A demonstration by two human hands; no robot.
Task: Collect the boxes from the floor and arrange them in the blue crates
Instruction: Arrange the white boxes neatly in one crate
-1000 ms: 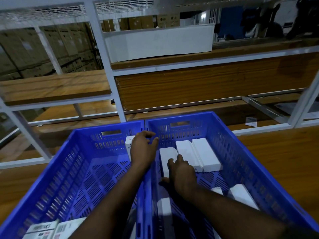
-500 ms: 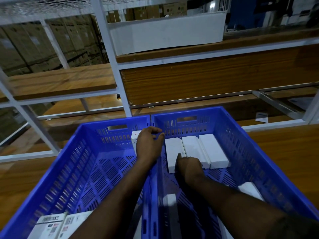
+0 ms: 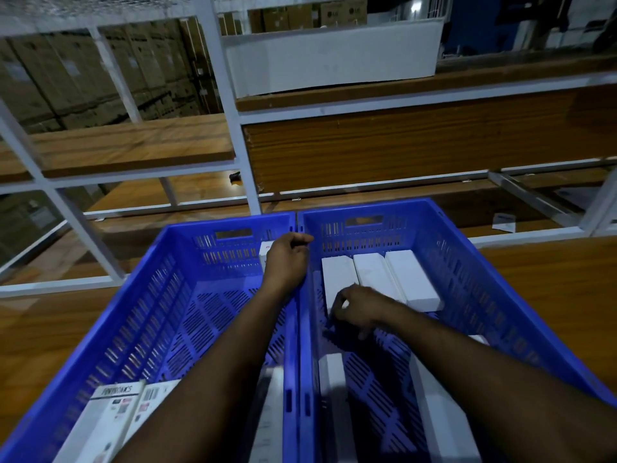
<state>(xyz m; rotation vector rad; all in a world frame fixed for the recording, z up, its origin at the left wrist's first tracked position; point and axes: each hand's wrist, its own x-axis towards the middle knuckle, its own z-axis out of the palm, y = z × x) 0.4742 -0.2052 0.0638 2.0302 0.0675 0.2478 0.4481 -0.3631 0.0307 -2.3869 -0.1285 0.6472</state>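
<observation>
Both forearms are bare to the frame's edge, and no rings or watch show on the hands (image 3: 357, 307).

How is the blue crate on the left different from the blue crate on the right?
The left crate has a mostly bare floor, while the right crate holds a neat row of three white boxes at its far end. The left crate's near boxes have printed labels; the right crate's boxes look plain white. The left hand is at the left crate's far corner; the right hand is inside the right crate. Both are blue, slotted, side by side.
</observation>
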